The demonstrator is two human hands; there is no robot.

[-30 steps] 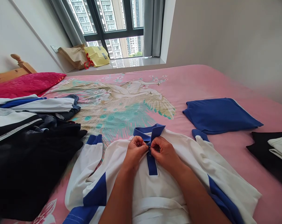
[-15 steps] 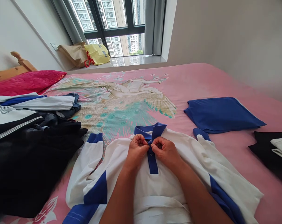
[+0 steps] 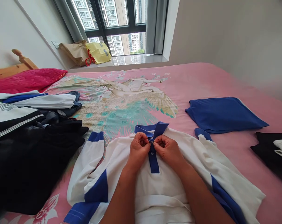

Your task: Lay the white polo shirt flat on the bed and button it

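Note:
A white and blue polo shirt (image 3: 165, 183) lies front up on the bed, its sleeves spread to both sides. Just below its blue collar (image 3: 161, 128), my left hand (image 3: 139, 149) pinches the left edge of the blue button placket (image 3: 153, 160). My right hand (image 3: 167, 149) pinches the placket's other edge, close beside the left. Between the two sets of fingertips a small button shows, with another lower down the placket. The fingertips partly hide the fabric they grip.
Dark and white clothes (image 3: 36, 155) are heaped at the left. To the right lie a folded blue garment (image 3: 225, 113) and a black one (image 3: 271, 152). A red pillow (image 3: 26, 80) rests near the wooden headboard; bags (image 3: 99, 53) stand on the window sill.
My fingertips have drawn slightly apart at the placket, and the button between them shows more clearly. The whole view has shifted a little; the other clothes lie as before.

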